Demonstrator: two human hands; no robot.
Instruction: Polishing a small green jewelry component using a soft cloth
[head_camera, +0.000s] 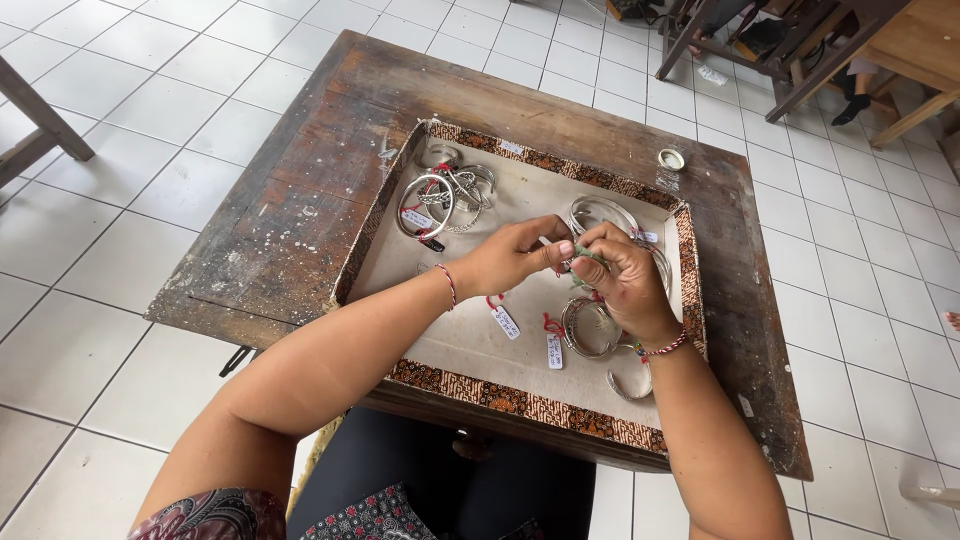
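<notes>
A shallow tray (520, 402) with a brown patterned rim and a pale lining sits on a worn wooden table (300, 190). Over its middle, my left hand (510, 255) and my right hand (625, 280) meet, fingers pinched together on a small silver bangle with a tag; the piece is mostly hidden by my fingers. Silver bangles with red strings and white tags lie in the tray: a cluster (445, 195) at the far left, others (600, 212) at the far right, and more (590, 328) just below my right hand.
A small round lid or tape roll (671, 159) lies on the table beyond the tray. White tiled floor surrounds the table. Wooden furniture legs (800, 50) and a person's dark-socked foot (850, 108) stand at the top right; another wooden leg (40, 125) is at the left.
</notes>
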